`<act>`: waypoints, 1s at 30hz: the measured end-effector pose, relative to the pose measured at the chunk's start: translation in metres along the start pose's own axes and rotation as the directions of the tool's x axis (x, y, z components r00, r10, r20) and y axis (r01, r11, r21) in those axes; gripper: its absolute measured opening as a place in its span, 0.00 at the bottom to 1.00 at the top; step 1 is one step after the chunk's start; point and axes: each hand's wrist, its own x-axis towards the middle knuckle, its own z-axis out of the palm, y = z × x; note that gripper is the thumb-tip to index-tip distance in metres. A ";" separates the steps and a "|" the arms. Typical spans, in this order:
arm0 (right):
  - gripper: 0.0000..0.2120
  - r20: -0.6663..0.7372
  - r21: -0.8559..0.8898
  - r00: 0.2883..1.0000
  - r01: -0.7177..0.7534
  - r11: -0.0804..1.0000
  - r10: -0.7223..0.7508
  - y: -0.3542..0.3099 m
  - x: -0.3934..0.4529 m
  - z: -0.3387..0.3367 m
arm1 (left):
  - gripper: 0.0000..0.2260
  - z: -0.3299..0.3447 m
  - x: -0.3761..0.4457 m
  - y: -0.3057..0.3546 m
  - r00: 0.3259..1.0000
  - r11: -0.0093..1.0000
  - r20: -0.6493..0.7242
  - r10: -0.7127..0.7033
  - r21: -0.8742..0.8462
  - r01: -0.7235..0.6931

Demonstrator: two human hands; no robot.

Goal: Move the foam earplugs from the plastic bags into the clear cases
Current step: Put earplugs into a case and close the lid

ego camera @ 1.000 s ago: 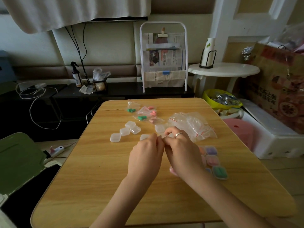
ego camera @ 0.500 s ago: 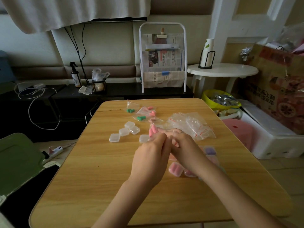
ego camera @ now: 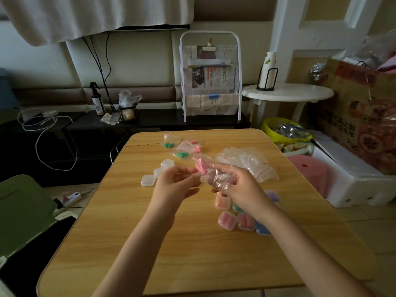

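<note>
My left hand and right hand held small plastic bag above wooden table. Left fingertips pinched pink earplugs at bag's end; right fingers curled round bag. Empty cases just left; filled cases below right wrist.

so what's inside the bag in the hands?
Pink earplugs at the top of the bag, held by left hand and right hand. Fingers cover its lower part.
</note>
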 end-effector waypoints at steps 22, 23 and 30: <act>0.05 -0.094 -0.115 0.995 0.020 0.993 -0.031 0.007 0.003 -0.002 | 0.08 0.006 -0.001 -0.002 0.997 0.996 0.005 0.076 0.054 -0.077; 0.05 -0.081 -0.125 0.996 0.021 0.992 -0.032 0.009 0.003 0.000 | 0.09 0.007 -0.001 -0.002 0.997 0.996 0.005 0.077 0.053 -0.077; 0.09 -0.021 -0.155 1.000 0.008 0.988 -0.011 0.010 0.003 0.004 | 0.05 0.004 0.001 -0.004 1.000 0.999 0.001 0.024 -0.034 -0.024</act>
